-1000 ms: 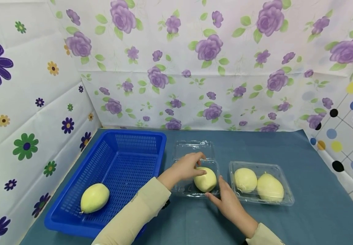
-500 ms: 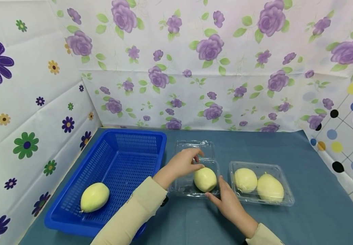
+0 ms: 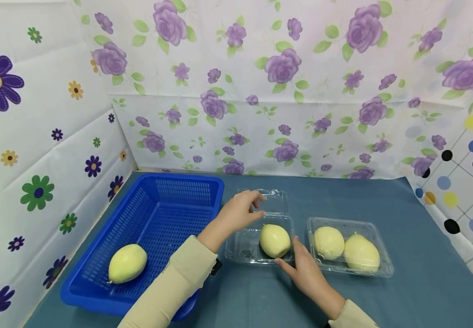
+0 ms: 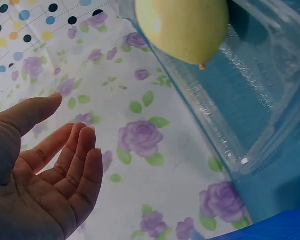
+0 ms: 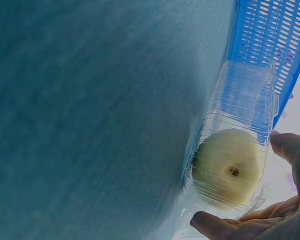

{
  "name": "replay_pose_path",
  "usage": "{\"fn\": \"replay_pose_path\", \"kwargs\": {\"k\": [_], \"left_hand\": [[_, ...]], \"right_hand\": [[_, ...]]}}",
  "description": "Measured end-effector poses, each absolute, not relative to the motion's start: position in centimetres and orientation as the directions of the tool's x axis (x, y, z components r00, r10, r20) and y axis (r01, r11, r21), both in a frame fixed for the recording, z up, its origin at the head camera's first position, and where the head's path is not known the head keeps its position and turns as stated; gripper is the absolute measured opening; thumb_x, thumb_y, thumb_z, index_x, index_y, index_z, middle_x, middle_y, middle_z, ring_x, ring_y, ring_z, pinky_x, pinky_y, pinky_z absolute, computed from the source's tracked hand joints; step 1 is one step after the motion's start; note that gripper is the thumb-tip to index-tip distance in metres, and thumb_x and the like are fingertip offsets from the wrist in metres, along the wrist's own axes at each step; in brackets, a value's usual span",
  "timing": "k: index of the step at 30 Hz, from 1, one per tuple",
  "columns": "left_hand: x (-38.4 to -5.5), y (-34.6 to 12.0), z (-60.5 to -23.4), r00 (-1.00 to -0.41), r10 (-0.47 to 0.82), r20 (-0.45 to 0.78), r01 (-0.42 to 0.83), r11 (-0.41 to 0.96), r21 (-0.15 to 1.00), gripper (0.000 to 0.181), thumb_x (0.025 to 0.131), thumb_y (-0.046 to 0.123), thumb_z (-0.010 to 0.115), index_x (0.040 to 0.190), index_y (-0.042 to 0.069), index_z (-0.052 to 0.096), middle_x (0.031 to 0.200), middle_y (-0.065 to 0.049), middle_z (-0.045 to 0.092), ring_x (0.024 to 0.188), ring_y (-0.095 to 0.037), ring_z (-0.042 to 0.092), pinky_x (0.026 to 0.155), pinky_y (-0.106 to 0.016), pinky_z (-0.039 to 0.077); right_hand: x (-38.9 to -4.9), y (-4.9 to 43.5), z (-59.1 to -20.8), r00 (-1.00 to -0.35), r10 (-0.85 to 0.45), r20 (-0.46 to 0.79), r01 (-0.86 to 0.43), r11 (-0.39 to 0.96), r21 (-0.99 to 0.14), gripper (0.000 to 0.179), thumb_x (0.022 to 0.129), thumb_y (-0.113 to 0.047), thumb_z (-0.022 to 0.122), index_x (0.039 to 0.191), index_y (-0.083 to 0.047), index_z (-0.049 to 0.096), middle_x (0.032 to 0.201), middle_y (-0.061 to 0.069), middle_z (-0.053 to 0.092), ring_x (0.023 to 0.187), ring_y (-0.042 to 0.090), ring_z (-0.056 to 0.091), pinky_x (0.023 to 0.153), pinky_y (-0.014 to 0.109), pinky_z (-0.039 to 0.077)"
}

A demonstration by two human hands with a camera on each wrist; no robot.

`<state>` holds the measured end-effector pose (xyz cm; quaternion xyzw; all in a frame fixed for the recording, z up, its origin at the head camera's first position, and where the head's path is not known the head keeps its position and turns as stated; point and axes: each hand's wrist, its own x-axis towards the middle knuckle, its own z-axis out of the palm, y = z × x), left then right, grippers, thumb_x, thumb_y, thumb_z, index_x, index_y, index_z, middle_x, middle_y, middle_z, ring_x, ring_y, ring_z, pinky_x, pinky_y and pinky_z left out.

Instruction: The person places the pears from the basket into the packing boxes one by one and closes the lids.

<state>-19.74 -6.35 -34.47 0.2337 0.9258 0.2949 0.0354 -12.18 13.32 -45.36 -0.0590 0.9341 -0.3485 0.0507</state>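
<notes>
A pale yellow melon [image 3: 275, 241] sits in the right half of a clear plastic clamshell container [image 3: 242, 246], whose lid [image 3: 276, 202] is folded back behind it. My left hand [image 3: 238, 213] hovers above the container's left side, apart from the melon, with relaxed fingers and nothing in them; the left wrist view shows its bare palm [image 4: 55, 180]. At the container's near right corner, my right hand [image 3: 311, 274] holds it, thumb at the front wall and fingers along the right side. Through that wall the right wrist view shows the melon's end [image 5: 230, 170].
Left of the container stands a blue perforated basket [image 3: 216, 200] with one melon [image 3: 127, 264] in its near part. On the right, a closed clear container [image 3: 386, 269] holds two melons. Floral cloth [image 3: 236, 132] walls the back of the blue-green table [image 3: 253, 296].
My left hand has drawn off the melon, moving left and up, away from it. My right hand stays at the container's corner.
</notes>
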Motion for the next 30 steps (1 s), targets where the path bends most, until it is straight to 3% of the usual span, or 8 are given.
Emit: {"fn": "replay_pose_path", "kwargs": {"k": [6,13,30], "left_hand": [[-19.7,-6.5,-33.2,-0.887,0.452,0.099,0.434,0.738,0.516,0.033,0.092,0.027,0.064,0.121,0.012,0.059,0.106,-0.006,0.06,0.086,-0.017,0.059,0.072,-0.03,0.05],[-19.5,-7.6,-31.5,-0.898,0.417,0.142,0.432,0.772,0.466,0.033,0.092,0.03,0.064,0.121,0.014,0.059,0.115,-0.004,0.058,0.102,-0.021,0.06,0.081,-0.035,0.052],[-18.9,-11.8,-30.9,-0.928,0.301,0.221,0.368,0.834,0.41,0.035,0.086,0.022,0.072,0.118,0.013,0.061,0.117,-0.007,0.059,0.1,-0.024,0.06,0.077,-0.038,0.052]], "right_hand": [[-12.1,13.3,-45.4,-0.989,-0.14,-0.057,-0.07,0.757,-0.65,0.087,0.091,-0.038,0.062,0.144,0.016,0.018,0.146,0.037,0.026,0.133,0.049,0.031,0.102,0.06,0.034],[-12.0,13.1,-45.5,-0.988,-0.136,-0.068,-0.059,0.755,-0.653,0.088,0.091,-0.038,0.062,0.144,0.016,0.018,0.147,0.037,0.025,0.134,0.049,0.03,0.103,0.06,0.034],[-12.1,13.1,-45.1,-0.988,-0.144,-0.06,-0.073,0.765,-0.64,0.089,0.091,-0.039,0.062,0.144,0.016,0.018,0.146,0.038,0.025,0.133,0.05,0.031,0.101,0.06,0.035]]}}
